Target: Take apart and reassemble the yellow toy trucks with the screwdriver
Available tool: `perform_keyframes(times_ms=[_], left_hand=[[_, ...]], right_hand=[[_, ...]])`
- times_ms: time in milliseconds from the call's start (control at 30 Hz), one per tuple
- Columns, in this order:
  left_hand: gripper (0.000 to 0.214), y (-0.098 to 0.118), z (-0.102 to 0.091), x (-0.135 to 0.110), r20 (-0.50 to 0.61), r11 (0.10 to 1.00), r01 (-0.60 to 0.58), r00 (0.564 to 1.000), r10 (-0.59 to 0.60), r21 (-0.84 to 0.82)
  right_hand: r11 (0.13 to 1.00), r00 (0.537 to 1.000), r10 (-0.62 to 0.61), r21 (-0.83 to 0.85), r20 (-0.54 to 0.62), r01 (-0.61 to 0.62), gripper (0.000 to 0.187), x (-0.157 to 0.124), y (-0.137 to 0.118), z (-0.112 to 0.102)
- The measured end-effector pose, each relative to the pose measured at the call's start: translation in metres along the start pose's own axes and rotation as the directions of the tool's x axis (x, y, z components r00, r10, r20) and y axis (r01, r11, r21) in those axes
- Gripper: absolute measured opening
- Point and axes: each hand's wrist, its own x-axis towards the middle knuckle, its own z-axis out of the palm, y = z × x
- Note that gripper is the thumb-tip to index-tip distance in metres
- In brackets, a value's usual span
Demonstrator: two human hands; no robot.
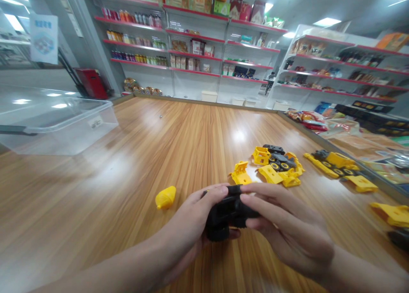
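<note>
Between my hands, just above the wooden table, is a black toy vehicle chassis [223, 214] with dark wheels. My left hand [194, 216] grips its left side, thumb on top. My right hand [281, 220] holds the right side, fingertips pressed on the upper part; some of the chassis is hidden behind the fingers. A yellow toy mixer drum [165, 197] lies on the table left of my left hand. Beyond my right hand are several yellow toy parts, among them a yellow cab piece [261, 155] and a dark wheeled base [279, 161].
More yellow and black toy pieces [340, 163] lie to the right, with a yellow part [390, 214] at the right edge. A clear plastic bin [64, 133] stands on the table [179, 148] at left. Shelves of packaged goods [198, 41] stand behind; packets [306, 118] lie beyond the right edge.
</note>
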Motion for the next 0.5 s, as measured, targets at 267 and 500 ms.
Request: perform_keyframes(times_ms=[267,500], left_hand=[[0.037,-0.0024,-0.0018,0.0013,0.003,1.0,0.013,1.0,-0.013,-0.024],[0.038,-0.0028,-0.0029,0.0012,0.021,0.998,0.031,0.999,-0.03,-0.054]], right_hand=[[0.999,1.0,-0.003,0.032,-0.024,0.004,0.043,0.0009,-0.0006,0.0015],[0.998,0.999,-0.035,0.057,0.012,0.034,0.042,0.0014,0.0003,-0.0005]])
